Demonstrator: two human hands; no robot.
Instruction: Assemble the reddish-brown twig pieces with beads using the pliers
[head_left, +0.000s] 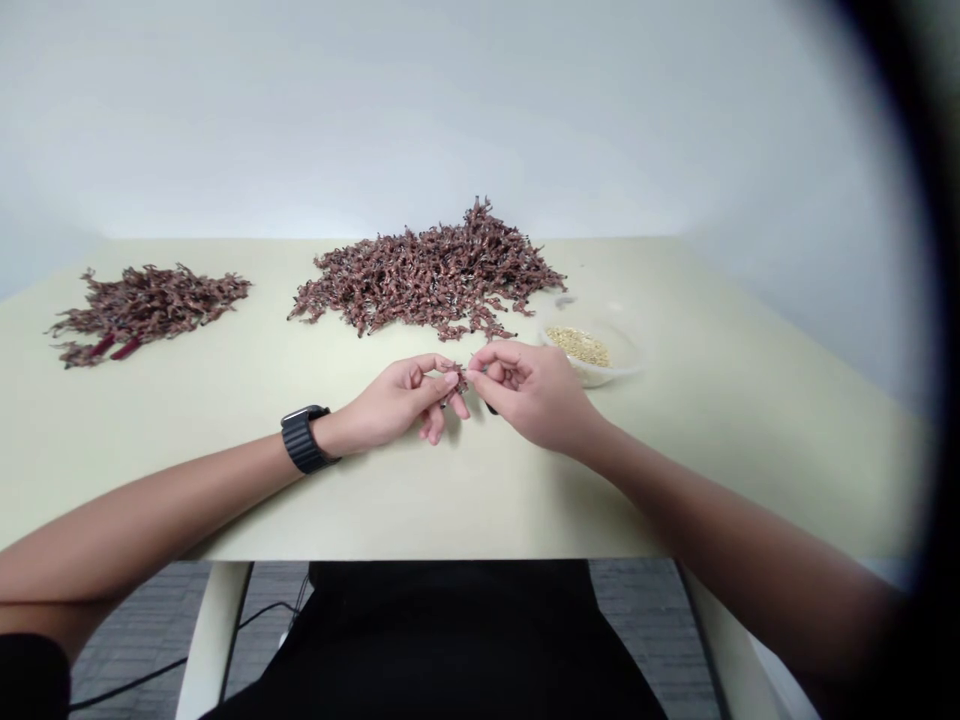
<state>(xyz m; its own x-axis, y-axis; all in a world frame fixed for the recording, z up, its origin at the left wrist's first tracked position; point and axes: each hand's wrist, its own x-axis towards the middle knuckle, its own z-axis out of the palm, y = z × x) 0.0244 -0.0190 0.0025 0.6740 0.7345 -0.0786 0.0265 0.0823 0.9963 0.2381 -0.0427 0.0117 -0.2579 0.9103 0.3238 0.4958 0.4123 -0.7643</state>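
left hand [394,403] and right hand [534,393] close together, fingertips pinching a small dried sprig [456,379] just in front of the large sprig pile [427,270]. clear grain bowl [628,358] right of pile. risk: a loose pinch drops the sprig; brittle-looking bits could scatter.

1. No text, label, brand, number or sign can be read anywhere in view.
2. The black wristwatch [304,438], just behind the left hand [394,402], shows no legible display.
3. The clear bowl [589,352], beyond the right hand [534,392], carries no readable label.
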